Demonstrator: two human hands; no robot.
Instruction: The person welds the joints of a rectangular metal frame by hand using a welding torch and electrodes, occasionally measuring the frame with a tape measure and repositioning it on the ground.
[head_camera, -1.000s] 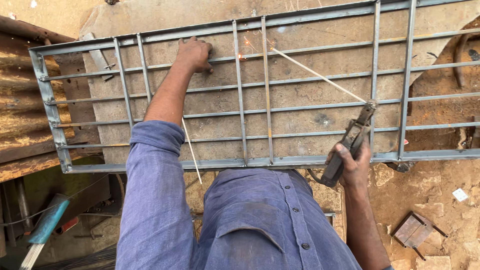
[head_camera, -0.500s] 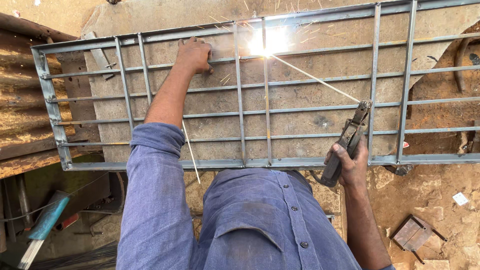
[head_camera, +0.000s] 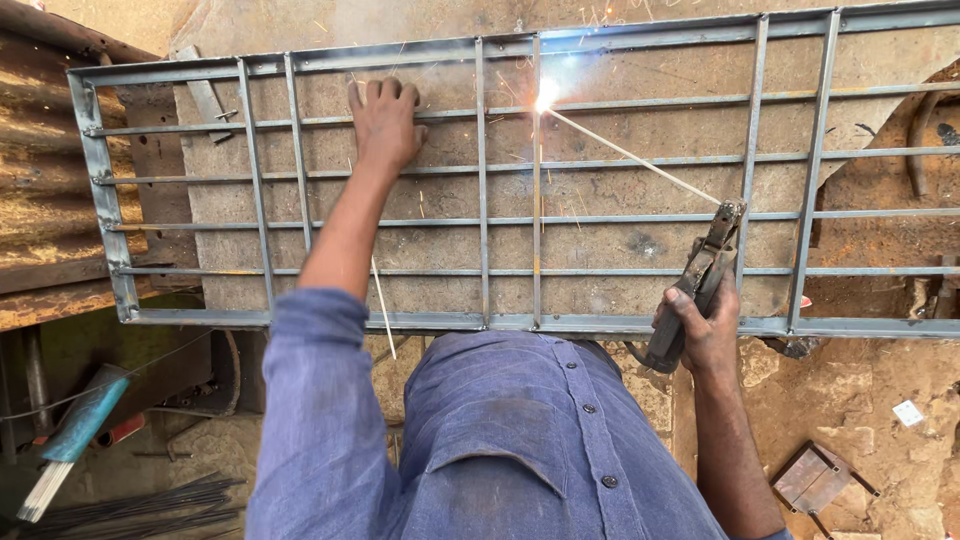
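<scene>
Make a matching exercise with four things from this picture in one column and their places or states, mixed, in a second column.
1. left hand
2. dark metal electrode holder
3. thin welding rod
4. turquoise packet of rods

a. tip sparking at a bar
b. lower left, on the ground
c. flat on the grey steel grille
d. gripped by the right hand

Pairs: 1-c, 2-d, 3-a, 4-b

Metal grille (head_camera: 480, 215): right end cut off by the frame's right edge.
Weld point: lost in white glare, upper centre.
Packet of rods (head_camera: 70, 440): lower end blurred, bottom left.
</scene>
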